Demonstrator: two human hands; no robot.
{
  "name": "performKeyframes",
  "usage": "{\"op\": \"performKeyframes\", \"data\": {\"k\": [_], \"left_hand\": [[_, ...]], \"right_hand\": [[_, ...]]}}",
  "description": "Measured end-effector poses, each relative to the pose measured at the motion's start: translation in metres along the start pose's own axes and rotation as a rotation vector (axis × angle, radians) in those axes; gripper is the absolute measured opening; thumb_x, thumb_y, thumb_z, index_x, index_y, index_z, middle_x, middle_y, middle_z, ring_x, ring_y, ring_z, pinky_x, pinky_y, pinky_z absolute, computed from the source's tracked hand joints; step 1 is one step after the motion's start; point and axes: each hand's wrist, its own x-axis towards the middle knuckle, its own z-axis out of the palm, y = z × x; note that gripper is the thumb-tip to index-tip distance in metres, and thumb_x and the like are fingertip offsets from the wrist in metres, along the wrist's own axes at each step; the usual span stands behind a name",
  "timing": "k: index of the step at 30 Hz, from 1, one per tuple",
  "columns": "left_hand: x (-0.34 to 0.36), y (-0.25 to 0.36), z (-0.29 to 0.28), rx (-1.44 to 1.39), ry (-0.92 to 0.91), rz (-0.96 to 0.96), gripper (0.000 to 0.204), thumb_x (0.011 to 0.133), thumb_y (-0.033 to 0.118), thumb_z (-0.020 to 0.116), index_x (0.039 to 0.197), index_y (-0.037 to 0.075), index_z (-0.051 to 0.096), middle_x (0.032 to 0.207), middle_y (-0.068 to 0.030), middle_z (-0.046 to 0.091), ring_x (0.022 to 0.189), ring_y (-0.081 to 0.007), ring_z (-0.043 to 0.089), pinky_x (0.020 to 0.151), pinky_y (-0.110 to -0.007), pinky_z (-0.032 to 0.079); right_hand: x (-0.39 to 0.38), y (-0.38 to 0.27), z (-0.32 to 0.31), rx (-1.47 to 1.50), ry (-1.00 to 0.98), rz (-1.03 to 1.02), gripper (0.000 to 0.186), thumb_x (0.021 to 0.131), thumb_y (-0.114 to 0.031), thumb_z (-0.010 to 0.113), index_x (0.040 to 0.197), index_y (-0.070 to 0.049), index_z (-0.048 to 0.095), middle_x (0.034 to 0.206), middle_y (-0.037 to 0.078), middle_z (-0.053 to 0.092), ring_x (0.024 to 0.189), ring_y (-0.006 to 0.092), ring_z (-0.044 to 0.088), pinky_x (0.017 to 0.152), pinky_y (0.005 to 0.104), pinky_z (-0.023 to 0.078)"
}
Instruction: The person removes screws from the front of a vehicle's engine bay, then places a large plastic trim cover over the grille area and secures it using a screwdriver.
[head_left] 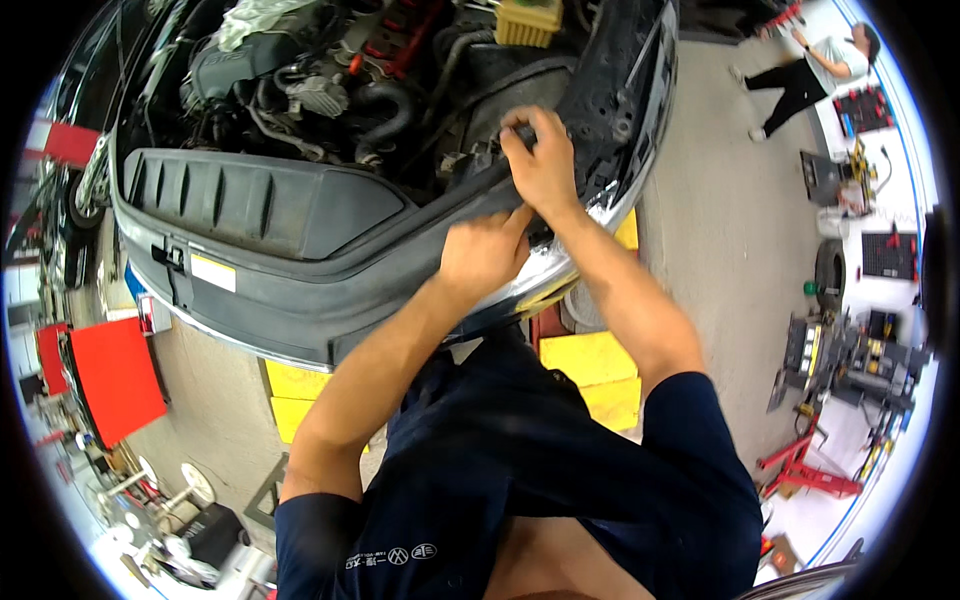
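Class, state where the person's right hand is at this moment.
In the head view, the right hand is just right of centre, up high, gripping the grey front panel's right end at the engine bay's edge, just above the left hand.

View: a single head camera, worn on the person's head, the left one of a side-by-side pair.
Facing: steeply down and forward over the person's own chest and forearms.
Near: dark blue shirt (560, 470) fills the lower edge, very close.
Middle: both hands and the grey front panel (260, 215) of a car sit close below the lens.
Far: engine bay (330, 80) at the top; workshop floor (730, 230) on the right.
Lens: fisheye, straight edges bend toward the rim.
Shared: only one view, so no overlap.
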Motion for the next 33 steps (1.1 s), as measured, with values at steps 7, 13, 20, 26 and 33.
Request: {"op": "performKeyframes", "data": {"k": [7,13,20,26,33], "left_hand": [[-0.226,0.002,-0.069,-1.756,0.291,-0.913,0.024,0.094,-0.002,0.047,0.116,-0.003,0.054,0.098,-0.0124,0.061,0.082,-0.0220,0.063,0.074,-0.034,0.053],[-0.377,0.010,-0.140,-2.028,0.948,-0.720,0.039,0.105,0.021,0.049,0.131,-0.008,0.050,0.117,-0.0224,0.064,0.102,-0.0314,0.070,0.092,-0.040,0.059],[-0.537,-0.027,-0.217,-2.041,1.154,-0.598,0.045,0.107,0.023,0.043,0.136,-0.012,0.046,0.126,-0.0282,0.063,0.114,-0.0367,0.066,0.100,-0.045,0.055],[-0.611,-0.070,-0.254,-1.911,1.166,-0.618,0.044,0.107,0.026,0.048,0.138,-0.006,0.048,0.123,-0.0171,0.064,0.112,-0.0249,0.066,0.099,-0.042,0.056],[-0.631,-0.189,-0.325,-1.864,1.251,-0.955,0.039,0.108,0.026,0.045,0.129,-0.006,0.051,0.102,-0.0127,0.064,0.091,-0.0215,0.064,0.082,-0.035,0.056]], "right_hand": [[-0.118,-0.101,0.026,0.620,-0.469,0.361,0.008,0.093,-0.007,0.063,0.097,-0.001,0.063,0.077,0.000,0.061,0.072,0.0062,0.053,0.068,0.0244,0.045],[-0.196,-0.229,0.098,0.662,-0.933,0.280,0.010,0.093,-0.004,0.062,0.100,0.002,0.065,0.078,-0.001,0.062,0.070,0.0047,0.053,0.063,0.0232,0.044],[-0.280,-0.400,0.214,0.508,-1.141,-0.267,0.021,0.087,-0.007,0.068,0.108,-0.003,0.070,0.099,0.011,0.064,0.092,0.0223,0.061,0.079,0.0337,0.051],[-0.324,-0.469,0.307,0.419,-1.142,-0.635,0.028,0.082,-0.018,0.077,0.108,-0.008,0.074,0.112,0.011,0.066,0.110,0.0310,0.059,0.098,0.0419,0.047],[-0.326,-0.506,0.440,0.530,-1.082,-0.263,0.018,0.082,-0.013,0.078,0.097,-0.004,0.074,0.105,0.009,0.069,0.103,0.0265,0.062,0.089,0.0353,0.051]]}}
